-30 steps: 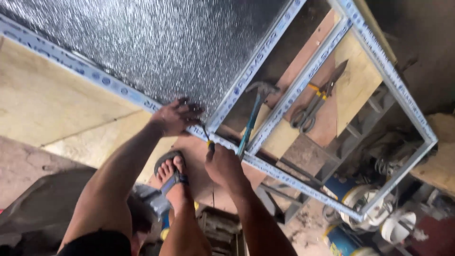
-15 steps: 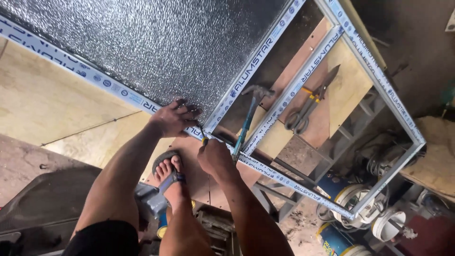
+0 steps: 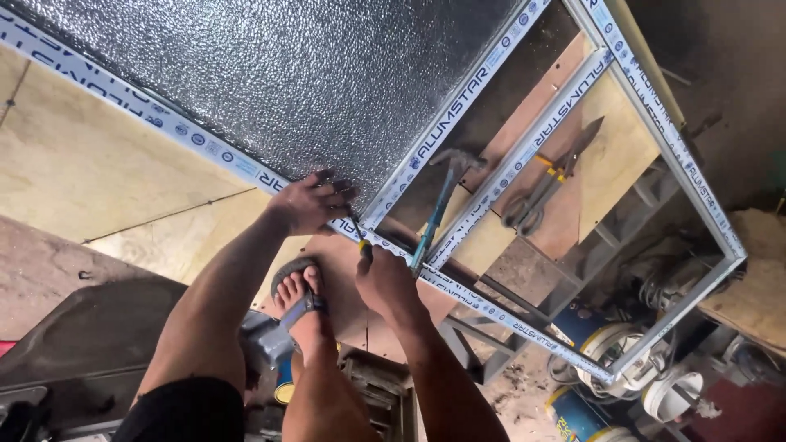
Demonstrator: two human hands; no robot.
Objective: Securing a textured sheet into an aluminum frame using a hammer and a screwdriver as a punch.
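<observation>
A metal window frame (image 3: pixel 524 323) wrapped in white-and-blue film lies on a plywood bench, with a sheet of dark patterned glass (image 3: pixel 311 82) set in its left bay. My left hand (image 3: pixel 309 202) presses on the frame rail at the corner of the glass. My right hand (image 3: pixel 385 282) grips a small yellow-handled screwdriver (image 3: pixel 360 241), its tip against the frame joint next to the left hand. A hammer with a blue-green handle (image 3: pixel 434 213) leans across the frame just right of my hands.
Tin snips (image 3: pixel 544 180) lie on a plywood board (image 3: pixel 610 164) in the frame's open bay. My foot in a sandal (image 3: pixel 299 299) rests below the bench. Paint cans and buckets (image 3: pixel 622 360) stand on the littered floor at lower right.
The view has shifted slightly. My right hand has eased a little down and right while keeping the screwdriver at the joint. The left hand stays on the rail.
</observation>
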